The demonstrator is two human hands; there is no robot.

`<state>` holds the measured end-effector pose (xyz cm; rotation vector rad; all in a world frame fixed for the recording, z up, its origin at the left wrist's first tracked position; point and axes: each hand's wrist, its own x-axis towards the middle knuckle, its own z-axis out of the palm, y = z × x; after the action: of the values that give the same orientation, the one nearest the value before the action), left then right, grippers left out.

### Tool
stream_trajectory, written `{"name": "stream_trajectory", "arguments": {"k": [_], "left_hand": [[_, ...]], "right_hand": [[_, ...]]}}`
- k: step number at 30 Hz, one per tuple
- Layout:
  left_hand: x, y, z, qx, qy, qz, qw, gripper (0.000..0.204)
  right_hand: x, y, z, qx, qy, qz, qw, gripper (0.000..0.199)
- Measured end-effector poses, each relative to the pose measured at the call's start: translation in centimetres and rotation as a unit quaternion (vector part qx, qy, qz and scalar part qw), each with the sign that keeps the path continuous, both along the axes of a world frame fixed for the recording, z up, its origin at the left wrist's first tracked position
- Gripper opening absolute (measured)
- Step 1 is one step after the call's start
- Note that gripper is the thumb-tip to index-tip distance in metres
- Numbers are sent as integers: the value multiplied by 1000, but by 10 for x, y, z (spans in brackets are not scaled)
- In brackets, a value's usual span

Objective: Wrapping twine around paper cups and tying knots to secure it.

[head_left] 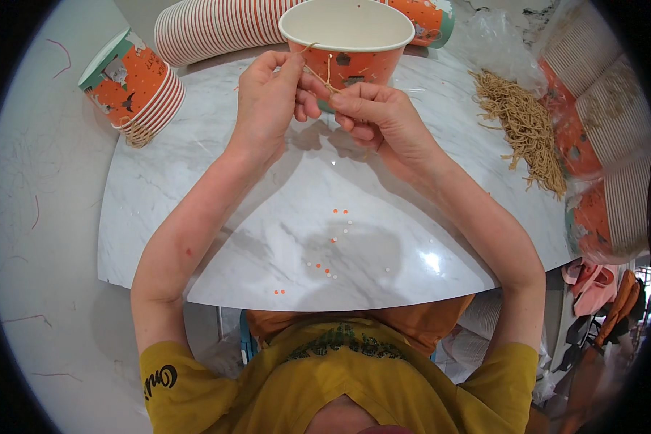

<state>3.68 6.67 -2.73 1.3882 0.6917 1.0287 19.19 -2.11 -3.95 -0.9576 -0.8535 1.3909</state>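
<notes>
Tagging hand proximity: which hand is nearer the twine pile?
Right. The right hand is left of the twine pile, with a gap between; the left hand is farther left, beyond the right hand.

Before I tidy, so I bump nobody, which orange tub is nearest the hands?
The single tub with its white inside showing, just beyond the left hand and right hand. The left stack, long stack and bagged stacks sit farther away.

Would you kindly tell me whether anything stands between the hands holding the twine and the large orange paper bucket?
Nothing visible does. The left hand and right hand hold the twine directly in front of the orange paper bucket; the loose twine bundle lies off to the right.
</notes>
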Motion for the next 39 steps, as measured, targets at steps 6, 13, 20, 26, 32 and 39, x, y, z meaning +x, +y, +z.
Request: {"name": "stream_trajectory", "arguments": {"k": [6,13,20,26,32,39], "left_hand": [[1,0,-1,53,3,-5,999,21],[-1,1,2,72,14,-2,997,21],[0,0,5,61,20,-3,998,18],[-1,0,6,60,18,-8,998,17],[-4,-1,14,66,44,-16,997,20],[-5,6,8,121,72,-11,990,23]], "right_hand": [[-2,-1,-1,12,-52,-4,999,21],[6,2,4,-13,-59,8,998,42],[0,5,-2,40,-50,-20,998,30],[-2,3,-2,50,-54,-27,997,24],[-4,1,0,39,-50,-18,998,20],[-3,0,1,29,-47,-15,998,17]]}}
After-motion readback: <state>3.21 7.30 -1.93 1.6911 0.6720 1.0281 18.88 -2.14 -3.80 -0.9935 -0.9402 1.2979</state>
